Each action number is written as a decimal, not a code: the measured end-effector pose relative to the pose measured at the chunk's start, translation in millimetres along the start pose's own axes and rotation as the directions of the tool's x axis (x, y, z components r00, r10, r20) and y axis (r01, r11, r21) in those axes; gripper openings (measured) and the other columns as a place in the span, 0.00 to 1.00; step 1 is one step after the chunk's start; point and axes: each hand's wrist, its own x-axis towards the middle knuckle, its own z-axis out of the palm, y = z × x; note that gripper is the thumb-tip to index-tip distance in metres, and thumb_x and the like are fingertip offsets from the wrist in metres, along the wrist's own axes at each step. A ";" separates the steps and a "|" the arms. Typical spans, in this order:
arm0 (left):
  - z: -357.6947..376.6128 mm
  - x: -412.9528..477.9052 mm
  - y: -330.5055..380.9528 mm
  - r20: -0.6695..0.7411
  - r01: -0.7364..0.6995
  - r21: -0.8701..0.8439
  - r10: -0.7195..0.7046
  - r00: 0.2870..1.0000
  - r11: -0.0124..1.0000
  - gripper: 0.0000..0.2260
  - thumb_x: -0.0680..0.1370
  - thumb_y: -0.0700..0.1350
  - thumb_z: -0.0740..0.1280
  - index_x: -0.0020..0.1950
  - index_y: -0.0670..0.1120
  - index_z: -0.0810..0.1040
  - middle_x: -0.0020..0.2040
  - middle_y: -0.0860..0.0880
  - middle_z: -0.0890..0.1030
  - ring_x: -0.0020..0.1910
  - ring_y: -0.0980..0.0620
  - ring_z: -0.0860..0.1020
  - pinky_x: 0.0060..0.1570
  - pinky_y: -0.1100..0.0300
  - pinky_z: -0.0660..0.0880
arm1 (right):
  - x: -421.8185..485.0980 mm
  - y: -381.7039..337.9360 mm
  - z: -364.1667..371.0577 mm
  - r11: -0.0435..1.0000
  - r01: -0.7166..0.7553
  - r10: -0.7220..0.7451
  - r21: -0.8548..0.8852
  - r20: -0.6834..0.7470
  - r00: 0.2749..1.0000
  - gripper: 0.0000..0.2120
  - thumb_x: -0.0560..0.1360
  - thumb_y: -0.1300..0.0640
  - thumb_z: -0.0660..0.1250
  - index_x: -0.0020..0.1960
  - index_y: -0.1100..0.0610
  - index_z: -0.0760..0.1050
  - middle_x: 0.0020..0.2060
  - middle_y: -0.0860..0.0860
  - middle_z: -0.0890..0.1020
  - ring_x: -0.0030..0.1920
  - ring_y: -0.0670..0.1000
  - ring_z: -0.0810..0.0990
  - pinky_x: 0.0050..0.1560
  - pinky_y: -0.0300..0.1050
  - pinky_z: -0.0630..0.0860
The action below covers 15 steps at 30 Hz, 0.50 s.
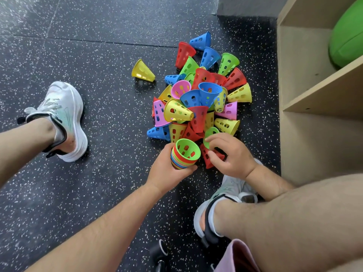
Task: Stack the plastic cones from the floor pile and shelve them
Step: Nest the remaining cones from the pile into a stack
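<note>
Down on the speckled black floor (98, 46), it's a low crouch with the wooden shelf unit (314, 99) just to the right, its lower compartments open and something green and rounded (347, 36) filling the upper one. No cones on the shelf that I can see.

Between the feet and the shelf sits the pile (198, 99): red, blue, green, yellow and pink cones lying every which way, some nested by chance. One yellow cone (143, 71) lies apart on its left side.

At the near edge, the left hand (167, 171) grips the stack (185, 156), fingers wrapped round its banded rims, wide mouth up, a green cone on top. A good few are in, but far more remain loose, so I'd call this early going.

The right hand (233, 156) is just beside the stack, fingers curled, fingertips on a green cone (210, 133) and thumb across a red cone (206, 158). Whether either is actually held, I cannot tell.

The risks? Those two cones sit under the heap's edge, so pulling one out could tip the cones above and send them rolling. The stack is held one-handed by its rims; a cone pushed in crooked could jam or knock it loose. And that stray yellow one is easy to forget.
</note>
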 end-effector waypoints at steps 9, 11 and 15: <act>0.8 -3.6 -3.6 0.023 0.015 0.032 -0.016 1.000 0.999 0.29 0.67 0.54 0.83 0.62 0.57 0.73 0.53 0.61 0.81 0.50 0.64 0.80 0.49 0.67 0.75 | -31.5 13.5 9.0 0.980 0.023 0.025 -0.196 0.243 0.970 0.06 0.71 0.52 0.70 0.38 0.51 0.85 0.62 0.44 0.81 0.67 0.52 0.73 0.62 0.56 0.71; 0.1 -3.9 -4.3 0.022 0.018 0.020 -0.019 1.000 1.000 0.29 0.67 0.53 0.83 0.62 0.57 0.73 0.53 0.60 0.81 0.50 0.64 0.80 0.50 0.66 0.75 | -31.5 14.2 10.7 0.970 0.043 0.022 -0.239 0.262 0.965 0.07 0.71 0.52 0.69 0.42 0.50 0.85 0.62 0.43 0.81 0.69 0.52 0.72 0.65 0.57 0.69; -2.2 -3.4 -5.6 0.006 0.022 0.014 -0.022 1.000 1.000 0.29 0.67 0.53 0.83 0.62 0.57 0.73 0.53 0.59 0.81 0.50 0.64 0.80 0.51 0.64 0.77 | -29.7 16.0 11.7 0.973 -0.006 0.047 -0.231 0.173 0.984 0.11 0.72 0.54 0.69 0.52 0.52 0.85 0.62 0.43 0.81 0.69 0.53 0.73 0.64 0.57 0.70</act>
